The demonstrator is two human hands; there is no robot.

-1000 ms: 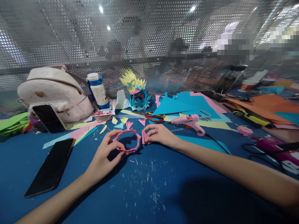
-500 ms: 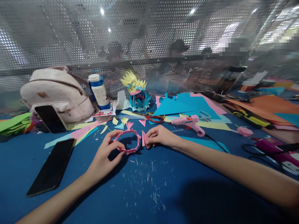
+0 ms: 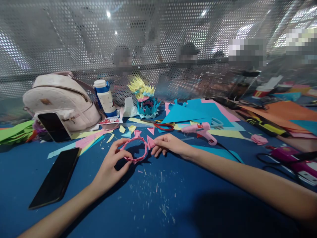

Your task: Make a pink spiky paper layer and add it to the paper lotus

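- Head view: the left hand [image 3: 111, 165] had the pink paper ring [image 3: 146, 149] by its left side, thumb and fingers [image 3: 123, 153] closed on the near edge, probably to steady it and leave its right side accessible.
- Over on the right, the right hand [image 3: 170, 145] pinched a small pink paper triangle [image 3: 150, 142], fingers drawn narrow, its point aimed up and away, right at the ring's right edge; a grip at one corner, seemingly, to keep most of it uncovered.
- The glue gun [image 3: 199, 130] lay beyond that wrist, nozzle leftward, handily near; the upright phone [image 3: 54, 127] leaned on the backpack [image 3: 56, 99], which apparently propped it.
- Hard to call: whether triangle and ring touched! The left hand covered the ring's left side, and the right fingertips hid the triangle's held corner.
- Behind the perforated screen [image 3: 158, 74], people were dim, partly pixelated shapes; both forearms ran out of frame.
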